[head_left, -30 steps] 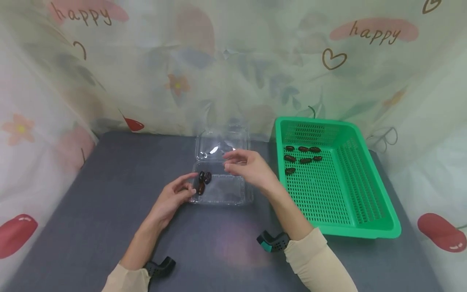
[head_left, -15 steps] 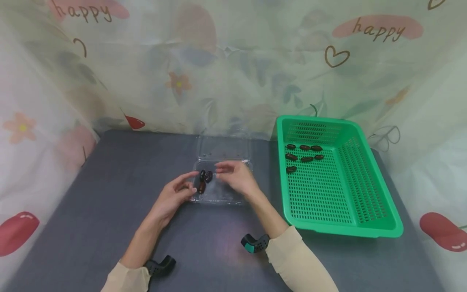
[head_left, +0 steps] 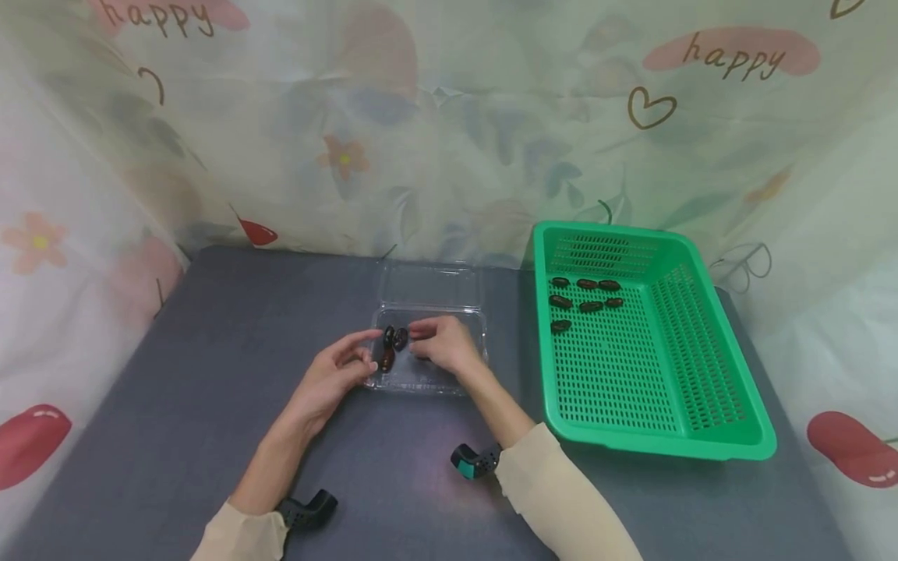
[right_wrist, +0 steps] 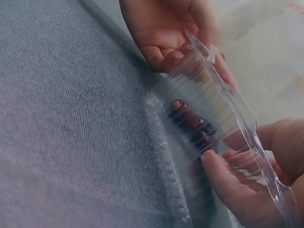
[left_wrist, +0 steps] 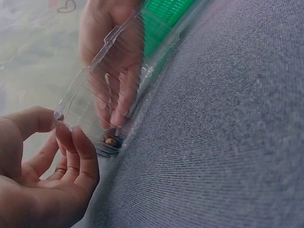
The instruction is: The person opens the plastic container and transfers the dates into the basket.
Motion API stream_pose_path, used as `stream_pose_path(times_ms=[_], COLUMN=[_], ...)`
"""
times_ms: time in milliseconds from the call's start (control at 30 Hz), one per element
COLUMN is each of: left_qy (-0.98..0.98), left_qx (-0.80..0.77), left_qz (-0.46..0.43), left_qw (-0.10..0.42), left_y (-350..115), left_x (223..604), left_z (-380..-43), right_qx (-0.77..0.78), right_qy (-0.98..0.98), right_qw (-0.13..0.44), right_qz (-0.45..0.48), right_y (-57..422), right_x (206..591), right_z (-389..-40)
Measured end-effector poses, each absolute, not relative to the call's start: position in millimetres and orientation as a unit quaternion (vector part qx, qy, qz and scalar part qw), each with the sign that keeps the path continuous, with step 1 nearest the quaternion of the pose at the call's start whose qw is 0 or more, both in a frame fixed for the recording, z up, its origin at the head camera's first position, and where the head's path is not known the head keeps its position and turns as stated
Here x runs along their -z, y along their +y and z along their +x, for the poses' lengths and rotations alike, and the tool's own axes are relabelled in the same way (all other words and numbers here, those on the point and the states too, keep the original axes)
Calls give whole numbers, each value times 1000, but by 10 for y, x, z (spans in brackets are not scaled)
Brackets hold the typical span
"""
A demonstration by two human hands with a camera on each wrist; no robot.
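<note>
A clear plastic clamshell box (head_left: 449,382) stands on the table with its lid (head_left: 431,286) folded back. At its left edge my left hand (head_left: 340,371) grips the rim between thumb and fingers. Several dark brown dates (head_left: 388,359) lie in the box's left part, close to that hand. My right hand (head_left: 445,344) reaches into the box just right of them. In the right wrist view its thumb and fingertips meet at a dark date (right_wrist: 207,142), partly hidden by the fingers and blurred through the plastic wall.
To the right stands a green perforated basket (head_left: 659,446), with several dates (head_left: 591,306) in short rows at its back left. The grey table (head_left: 231,374) ends at a printed curtain (head_left: 491,140) behind and at both sides. A dark wrist device (head_left: 475,461) sits on each forearm.
My right hand has moved left and down, from above the box's right part to beside the dates. The left hand stays at the box's edge. The head view has shifted slightly.
</note>
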State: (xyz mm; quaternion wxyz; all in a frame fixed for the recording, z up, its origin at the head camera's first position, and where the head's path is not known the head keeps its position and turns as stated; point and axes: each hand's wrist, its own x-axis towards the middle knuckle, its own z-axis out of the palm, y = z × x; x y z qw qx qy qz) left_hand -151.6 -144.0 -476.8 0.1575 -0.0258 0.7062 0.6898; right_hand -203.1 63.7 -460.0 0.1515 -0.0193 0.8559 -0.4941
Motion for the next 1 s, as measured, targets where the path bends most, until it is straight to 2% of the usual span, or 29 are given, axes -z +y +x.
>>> stream_pose_path(times_ms=[700, 1000], left_qy=[700, 702], left_qx=[-697, -696], left_qz=[-19, -15], left_qw=[154, 153], left_y=[-1432, -1429], left_x=[4759, 4788], left_z=[-1519, -1520], right_qx=[527, 487], right_qy=[830, 849], right_qw=[181, 197], right_qz=[-14, -59], right_y=[524, 494], right_x=[4625, 4673], right_z=[-1997, -1994])
